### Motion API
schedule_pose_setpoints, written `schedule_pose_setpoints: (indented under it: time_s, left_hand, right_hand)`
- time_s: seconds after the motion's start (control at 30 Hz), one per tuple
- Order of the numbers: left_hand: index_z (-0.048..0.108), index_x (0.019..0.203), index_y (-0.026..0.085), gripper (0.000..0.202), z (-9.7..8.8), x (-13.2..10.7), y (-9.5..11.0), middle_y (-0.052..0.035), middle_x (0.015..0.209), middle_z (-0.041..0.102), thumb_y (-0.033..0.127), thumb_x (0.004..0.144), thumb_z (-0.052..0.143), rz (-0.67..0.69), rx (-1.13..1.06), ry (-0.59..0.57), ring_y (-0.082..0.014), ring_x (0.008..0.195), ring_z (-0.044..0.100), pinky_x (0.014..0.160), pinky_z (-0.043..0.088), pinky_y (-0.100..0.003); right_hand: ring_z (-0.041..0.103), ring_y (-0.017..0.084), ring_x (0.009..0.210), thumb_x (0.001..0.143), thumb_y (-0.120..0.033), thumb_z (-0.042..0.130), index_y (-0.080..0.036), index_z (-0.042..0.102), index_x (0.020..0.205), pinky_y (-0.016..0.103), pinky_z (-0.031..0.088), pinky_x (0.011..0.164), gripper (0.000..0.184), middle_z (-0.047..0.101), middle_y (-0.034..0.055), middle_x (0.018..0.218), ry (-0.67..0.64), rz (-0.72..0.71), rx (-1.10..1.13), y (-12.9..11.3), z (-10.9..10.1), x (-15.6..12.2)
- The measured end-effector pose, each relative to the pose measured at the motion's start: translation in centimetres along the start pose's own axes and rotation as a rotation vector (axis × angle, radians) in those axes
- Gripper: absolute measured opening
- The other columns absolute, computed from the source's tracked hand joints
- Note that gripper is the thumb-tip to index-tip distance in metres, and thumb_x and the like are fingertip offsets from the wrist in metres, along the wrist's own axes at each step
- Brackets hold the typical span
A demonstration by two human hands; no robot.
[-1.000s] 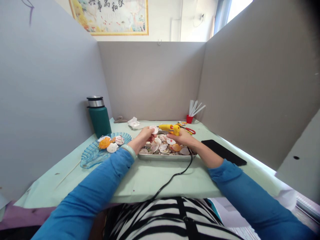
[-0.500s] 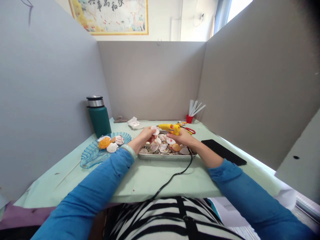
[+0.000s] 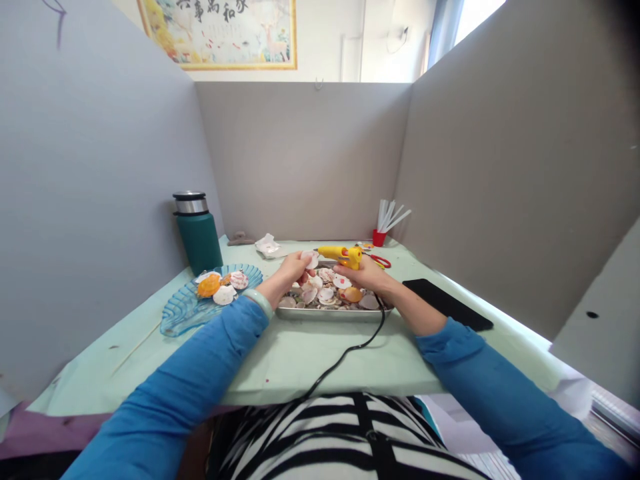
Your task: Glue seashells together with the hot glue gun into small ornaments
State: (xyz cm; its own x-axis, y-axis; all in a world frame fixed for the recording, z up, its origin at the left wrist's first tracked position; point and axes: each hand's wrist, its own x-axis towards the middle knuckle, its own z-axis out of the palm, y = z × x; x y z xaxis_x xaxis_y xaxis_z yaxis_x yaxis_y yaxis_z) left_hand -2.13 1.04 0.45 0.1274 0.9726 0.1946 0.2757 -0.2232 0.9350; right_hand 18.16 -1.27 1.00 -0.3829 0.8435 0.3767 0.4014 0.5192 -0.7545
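My left hand pinches a pale seashell above a metal tray filled with several shells. My right hand grips a yellow glue gun, whose nozzle points left at the held shell. The gun's black cord runs from my right hand over the table's front edge. Both hands hover over the tray, close together.
A blue shell-shaped glass dish with a few shells sits left of the tray. A green flask stands at the back left. Behind the tray lie crumpled tissue, red scissors and a red cup of sticks. A black phone lies at right.
The glue gun's nozzle has edged slightly left and up toward the shell; my left hand has shifted the shell a little. Everything else stays as it was.
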Motion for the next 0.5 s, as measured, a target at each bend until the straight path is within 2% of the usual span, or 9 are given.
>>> schedule_pose_setpoints:
  time_s: [0.13, 0.27, 0.5]
  left_hand:
    - [0.049, 0.081, 0.013, 0.017, 0.04, 0.04, -0.01, -0.0020, 0.059, 0.058, 0.030, 0.083, 0.044, 0.024, 0.027, 0.001, -0.0047, 0.031, 0.041, 0.034, 0.028, -0.016]
    - [0.048, 0.084, 0.013, 0.014, 0.10, -0.02, 0.36, -0.0013, 0.058, 0.058, 0.025, 0.083, 0.042, -0.028, -0.015, 0.034, -0.0050, 0.030, 0.040, 0.034, 0.029, -0.017]
    - [0.046, 0.074, 0.014, 0.009, -0.05, 0.02, 0.32, -0.0006, 0.056, 0.056, 0.021, 0.080, 0.043, -0.033, -0.087, 0.056, -0.0047, 0.030, 0.039, 0.034, 0.028, -0.017]
  right_hand:
    - [0.037, 0.007, 0.045, 0.069, -0.049, 0.057, -0.017, 0.047, 0.063, 0.022, 0.029, 0.042, 0.034, 0.040, -0.0031, 0.050, 0.008, -0.017, -0.015, -0.31, -0.02, -0.08]
    - [0.036, 0.007, 0.045, 0.068, -0.049, 0.057, -0.016, 0.047, 0.062, 0.022, 0.028, 0.043, 0.034, 0.039, -0.0034, 0.049, 0.017, -0.026, -0.022, -0.51, -0.01, -0.10]
    - [0.035, 0.007, 0.045, 0.067, -0.049, 0.057, -0.016, 0.048, 0.063, 0.022, 0.028, 0.044, 0.034, 0.038, -0.0042, 0.050, 0.035, -0.034, -0.024, -0.38, 0.04, -0.02]
